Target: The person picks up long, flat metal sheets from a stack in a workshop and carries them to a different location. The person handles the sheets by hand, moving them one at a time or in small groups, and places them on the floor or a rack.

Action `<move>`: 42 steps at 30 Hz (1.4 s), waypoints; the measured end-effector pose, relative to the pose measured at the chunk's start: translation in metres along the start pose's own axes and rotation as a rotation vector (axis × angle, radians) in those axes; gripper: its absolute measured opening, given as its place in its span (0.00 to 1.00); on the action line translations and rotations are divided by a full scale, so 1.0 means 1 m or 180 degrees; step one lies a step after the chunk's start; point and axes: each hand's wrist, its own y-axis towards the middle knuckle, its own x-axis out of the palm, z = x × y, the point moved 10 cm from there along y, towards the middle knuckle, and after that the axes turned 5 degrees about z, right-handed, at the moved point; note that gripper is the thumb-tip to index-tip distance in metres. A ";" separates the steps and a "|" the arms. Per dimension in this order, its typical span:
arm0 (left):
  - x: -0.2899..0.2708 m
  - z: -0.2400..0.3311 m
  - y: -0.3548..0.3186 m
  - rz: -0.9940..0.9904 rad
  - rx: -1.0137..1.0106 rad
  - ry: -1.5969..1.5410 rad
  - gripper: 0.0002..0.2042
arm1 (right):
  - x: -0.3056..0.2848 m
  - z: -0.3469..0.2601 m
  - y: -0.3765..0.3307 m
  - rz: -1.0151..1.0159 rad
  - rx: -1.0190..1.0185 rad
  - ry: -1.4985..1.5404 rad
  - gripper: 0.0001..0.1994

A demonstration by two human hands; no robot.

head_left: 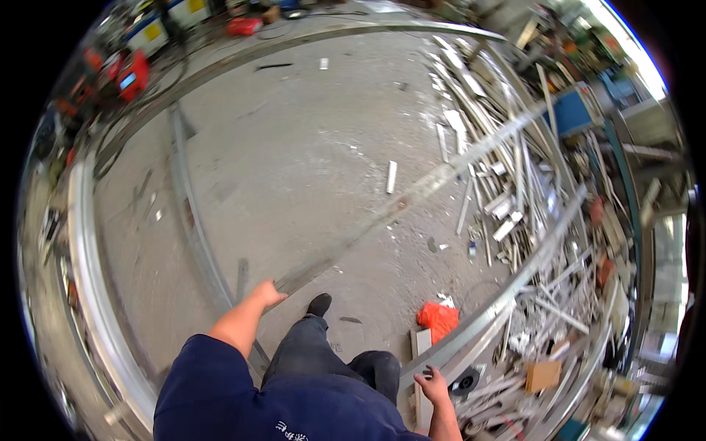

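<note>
My left hand [266,295] grips the near end of a long grey metal bar [412,195] that runs up and to the right, blurred along its length, over the concrete floor. My right hand [432,384] rests low at the right, fingers spread, against the near end of another long metal profile [507,294] that slopes up to the right. My dark trousers and one black shoe [318,303] show between the hands.
A heap of cut metal offcuts [500,169] fills the right side. An orange-red cloth [438,320] lies by my feet. Long curved metal rails [191,220] lie at the left. Red machines [129,73] stand at the far left. A cardboard piece [543,375] lies at lower right.
</note>
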 end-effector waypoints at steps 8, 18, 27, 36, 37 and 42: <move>0.011 -0.047 -0.015 0.0404 -0.0742 -0.0039 0.26 | 0.076 -0.218 0.169 -0.0736 -0.2078 -0.1668 0.53; 0.115 0.001 0.049 0.0828 -0.0357 0.0306 0.57 | 0.237 -0.383 0.346 -0.0281 -0.3560 -0.3622 0.66; 0.148 0.009 0.098 0.1462 -0.0140 0.0532 0.30 | 0.271 -0.374 0.418 0.0416 -0.4148 -0.3548 0.37; 0.244 0.011 0.008 0.1393 -0.0017 0.0468 0.32 | 0.253 -0.245 0.351 0.0506 -0.4147 -0.3608 0.28; 0.256 0.013 -0.003 0.1290 -0.0007 0.0433 0.32 | 0.250 -0.229 0.348 0.0366 -0.3925 -0.3622 0.27; 0.292 0.035 -0.033 0.1380 0.0155 0.0489 0.25 | 0.222 -0.149 0.347 0.0049 -0.3588 -0.3538 0.29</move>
